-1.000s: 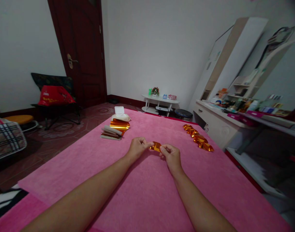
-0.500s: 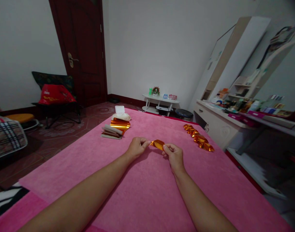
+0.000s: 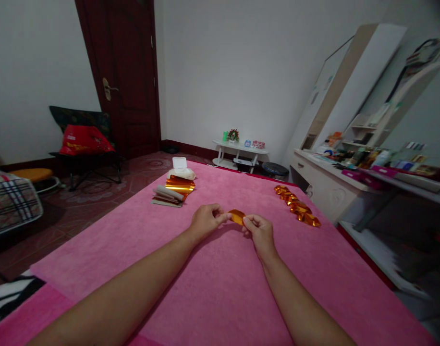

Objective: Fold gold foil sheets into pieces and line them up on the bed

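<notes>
A small piece wrapped in shiny orange-gold foil (image 3: 236,216) is held just above the pink cloth, between my two hands. My left hand (image 3: 208,220) pinches its left end with thumb and fingers, covering that end. On the other side my right hand (image 3: 259,229) grips the right end, thumb on top. Farther left lie a sheet of orange foil (image 3: 180,185) and a stack of greyish-brown flat pieces (image 3: 167,196). Several foil-wrapped pieces with twisted ends (image 3: 298,206) lie in a row to the right.
The pink cloth (image 3: 213,288) covers the surface before me. A pack of wipes with its white lid up (image 3: 180,166) stands at the far left edge. A dressing table (image 3: 328,178) with bottles is on the right, a low white stand (image 3: 238,148) by the wall.
My left hand has shifted slightly right and closed over the twisted left end of the foil piece, which showed before. My right hand keeps its hold.
</notes>
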The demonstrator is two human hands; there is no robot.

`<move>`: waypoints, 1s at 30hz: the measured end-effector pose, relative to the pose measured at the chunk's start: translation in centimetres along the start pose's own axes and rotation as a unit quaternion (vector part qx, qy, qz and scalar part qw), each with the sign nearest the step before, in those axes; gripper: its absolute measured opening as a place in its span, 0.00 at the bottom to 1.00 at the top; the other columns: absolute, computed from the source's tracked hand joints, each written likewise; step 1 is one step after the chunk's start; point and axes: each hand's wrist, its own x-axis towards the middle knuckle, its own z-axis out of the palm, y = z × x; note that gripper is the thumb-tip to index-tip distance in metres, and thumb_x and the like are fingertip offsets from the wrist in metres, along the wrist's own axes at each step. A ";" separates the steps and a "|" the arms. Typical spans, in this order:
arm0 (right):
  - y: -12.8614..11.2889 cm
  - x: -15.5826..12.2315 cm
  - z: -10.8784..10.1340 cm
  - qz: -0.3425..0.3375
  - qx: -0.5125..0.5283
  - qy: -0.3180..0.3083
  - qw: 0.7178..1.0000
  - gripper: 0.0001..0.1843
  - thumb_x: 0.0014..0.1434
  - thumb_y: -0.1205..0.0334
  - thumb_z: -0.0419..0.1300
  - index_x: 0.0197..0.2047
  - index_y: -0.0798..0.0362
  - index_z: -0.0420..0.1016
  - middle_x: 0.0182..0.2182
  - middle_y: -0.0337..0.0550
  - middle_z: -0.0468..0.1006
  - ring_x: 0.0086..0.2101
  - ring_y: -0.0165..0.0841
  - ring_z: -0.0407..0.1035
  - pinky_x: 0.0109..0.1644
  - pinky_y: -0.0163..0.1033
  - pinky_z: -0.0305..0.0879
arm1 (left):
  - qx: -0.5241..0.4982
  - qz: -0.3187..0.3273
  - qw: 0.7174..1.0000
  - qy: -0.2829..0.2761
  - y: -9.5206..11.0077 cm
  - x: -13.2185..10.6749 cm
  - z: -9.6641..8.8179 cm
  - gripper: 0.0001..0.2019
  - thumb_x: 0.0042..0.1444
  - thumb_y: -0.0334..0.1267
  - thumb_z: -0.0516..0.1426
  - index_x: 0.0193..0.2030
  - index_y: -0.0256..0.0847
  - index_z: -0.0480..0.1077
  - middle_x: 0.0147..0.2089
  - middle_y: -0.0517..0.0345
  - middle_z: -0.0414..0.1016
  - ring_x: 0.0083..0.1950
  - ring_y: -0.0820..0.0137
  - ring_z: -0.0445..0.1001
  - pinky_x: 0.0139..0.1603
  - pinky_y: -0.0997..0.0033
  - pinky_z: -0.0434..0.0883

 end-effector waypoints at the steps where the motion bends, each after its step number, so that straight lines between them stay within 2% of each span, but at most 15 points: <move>1: 0.0 0.0 0.0 0.003 0.001 -0.011 1.000 0.14 0.52 0.52 0.62 0.27 0.56 0.73 0.16 0.36 0.71 0.16 0.25 0.61 0.20 0.30 0.59 | -0.051 0.008 0.999 -0.017 -0.1 0.1 0.2 0.17 0.52 0.50 0.58 0.31 0.35 0.73 0.26 0.57 0.74 0.26 0.73 0.68 0.26 0.77 0.59; 4: -0.1 -0.1 0.1 0.005 0.002 -0.042 0.999 0.14 0.52 0.52 0.61 0.27 0.56 0.73 0.16 0.37 0.71 0.16 0.25 0.62 0.21 0.30 0.60 | -0.169 0.018 0.984 -0.051 -0.4 0.2 0.6 0.13 0.51 0.43 0.59 0.34 0.33 0.73 0.30 0.55 0.75 0.28 0.73 0.69 0.29 0.77 0.63; 7: -0.5 -0.3 0.3 0.003 -0.004 -0.063 0.998 0.13 0.52 0.53 0.61 0.27 0.56 0.73 0.16 0.37 0.71 0.17 0.25 0.62 0.21 0.30 0.59 | -0.208 0.010 0.976 -0.060 -0.4 0.2 0.7 0.12 0.49 0.41 0.61 0.33 0.32 0.73 0.29 0.55 0.74 0.28 0.74 0.68 0.30 0.77 0.63; 10: -1.0 -0.6 0.5 -0.002 -0.019 -0.086 0.996 0.13 0.53 0.54 0.61 0.26 0.56 0.72 0.15 0.36 0.70 0.17 0.25 0.61 0.22 0.30 0.59 | -0.195 0.011 0.978 -0.068 -0.2 0.0 0.5 0.13 0.51 0.44 0.59 0.28 0.32 0.71 0.25 0.59 0.70 0.25 0.76 0.64 0.28 0.78 0.61; 15: -1.6 -1.0 0.9 -0.014 -0.040 -0.121 0.992 0.12 0.53 0.56 0.59 0.24 0.55 0.72 0.15 0.35 0.68 0.17 0.26 0.61 0.22 0.31 0.58 | -0.126 0.022 0.988 -0.083 0.1 -0.2 0.2 0.24 0.58 0.50 0.51 0.17 0.35 0.61 0.16 0.66 0.54 0.20 0.79 0.53 0.21 0.78 0.51; 17: -1.6 -1.1 1.0 -0.028 -0.058 -0.126 0.990 0.12 0.54 0.57 0.59 0.23 0.55 0.71 0.15 0.35 0.68 0.17 0.26 0.60 0.22 0.31 0.56 | -0.090 0.027 0.993 -0.072 0.1 -0.3 0.3 0.24 0.58 0.50 0.51 0.18 0.35 0.64 0.17 0.65 0.56 0.20 0.79 0.55 0.22 0.78 0.51; 20: -1.6 -1.2 1.1 -0.051 -0.088 -0.128 0.986 0.13 0.54 0.59 0.57 0.21 0.54 0.70 0.15 0.34 0.68 0.18 0.26 0.60 0.23 0.31 0.55 | -0.062 0.037 0.995 -0.070 0.2 -0.5 0.6 0.16 0.54 0.47 0.56 0.27 0.35 0.71 0.23 0.61 0.68 0.25 0.76 0.63 0.25 0.79 0.57; 22: -1.5 -1.3 1.0 -0.061 -0.104 -0.126 0.985 0.12 0.54 0.61 0.57 0.21 0.54 0.70 0.15 0.34 0.67 0.18 0.26 0.60 0.23 0.31 0.55 | -0.062 0.042 0.994 -0.081 0.4 -0.6 0.8 0.13 0.52 0.44 0.57 0.30 0.35 0.73 0.26 0.59 0.72 0.26 0.75 0.66 0.26 0.79 0.59; 25: -1.6 -1.4 1.1 -0.072 -0.120 -0.127 0.982 0.11 0.55 0.61 0.57 0.23 0.54 0.71 0.15 0.34 0.67 0.19 0.26 0.61 0.24 0.31 0.56 | -0.057 0.051 0.993 -0.087 0.7 -0.7 1.0 0.11 0.54 0.40 0.55 0.29 0.34 0.73 0.26 0.57 0.73 0.27 0.74 0.67 0.27 0.78 0.61; 30: -2.1 -1.5 1.3 -0.088 -0.122 -0.139 0.979 0.13 0.57 0.60 0.54 0.23 0.54 0.70 0.17 0.35 0.69 0.20 0.27 0.63 0.27 0.31 0.58 | -0.026 0.057 0.997 -0.050 0.8 -0.8 1.1 0.10 0.54 0.37 0.54 0.28 0.34 0.73 0.26 0.57 0.74 0.27 0.74 0.68 0.28 0.78 0.62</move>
